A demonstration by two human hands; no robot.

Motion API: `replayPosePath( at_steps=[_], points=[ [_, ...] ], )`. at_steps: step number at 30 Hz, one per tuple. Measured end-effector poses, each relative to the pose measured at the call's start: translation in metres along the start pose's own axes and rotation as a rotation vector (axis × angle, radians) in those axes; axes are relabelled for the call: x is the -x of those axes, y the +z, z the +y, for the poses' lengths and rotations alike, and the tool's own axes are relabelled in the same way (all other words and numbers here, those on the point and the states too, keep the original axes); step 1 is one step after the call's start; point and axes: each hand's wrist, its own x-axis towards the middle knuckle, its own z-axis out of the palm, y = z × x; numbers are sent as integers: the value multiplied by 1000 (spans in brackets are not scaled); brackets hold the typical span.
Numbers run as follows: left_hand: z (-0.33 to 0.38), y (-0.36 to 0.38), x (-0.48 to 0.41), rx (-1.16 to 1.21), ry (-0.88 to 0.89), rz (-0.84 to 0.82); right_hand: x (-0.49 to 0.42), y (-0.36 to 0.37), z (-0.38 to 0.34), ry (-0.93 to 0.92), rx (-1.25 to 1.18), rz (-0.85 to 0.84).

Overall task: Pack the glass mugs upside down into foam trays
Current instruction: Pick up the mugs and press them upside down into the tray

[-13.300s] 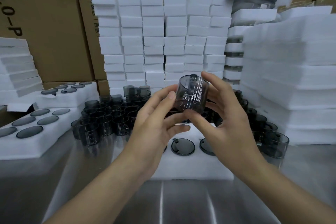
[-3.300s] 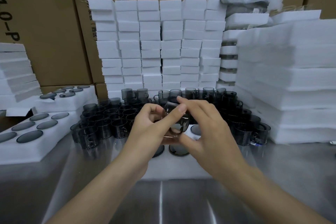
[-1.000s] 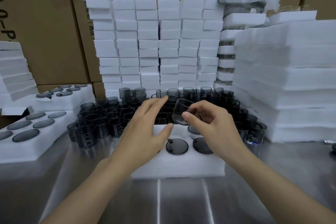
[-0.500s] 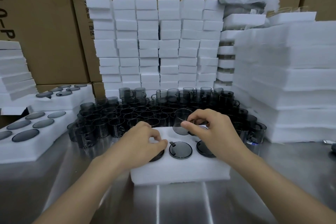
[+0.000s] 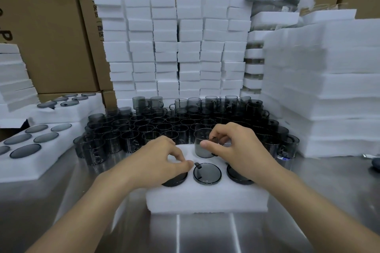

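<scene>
Head view: the right hand [image 5: 236, 150] pinches a glass mug [image 5: 202, 148] at its handle between thumb and forefinger, the other fingers curled beside it. A second ago this mug was tilted in the air above the foam tray [image 5: 205, 197]; it now stands straight at the tray's back row, middle position, with its lower edge at the foam. How deep it sits cannot be told. The left hand [image 5: 160, 162], which was raised with fingers extended, has come down onto the front-left of the tray, fingers curled, gripping nothing visible and apparently bracing the foam. The three seated mugs [image 5: 207, 173] in the front row are unchanged, bases up. Judgement: insertion of the fourth mug is under way, and a downward press should seat it. The loose mugs [image 5: 156, 127] behind the tray on the desk [image 5: 205, 232] remain to be packed.
</scene>
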Motion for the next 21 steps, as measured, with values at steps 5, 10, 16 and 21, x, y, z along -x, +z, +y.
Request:
replayPosePath(
  at_steps=[5,10,16,21],
  points=[
    [0,0,0,-1,-8,-2,2,1,-3,-43,39,-38],
    [1,0,0,18,-15,-3,1,2,-5,-9,162,-173],
    [1,1,0,21,-5,-5,4,0,-6,-10,106,-138],
    [2,0,1,32,13,-6,0,1,-9,53,322,-332]
  ],
)
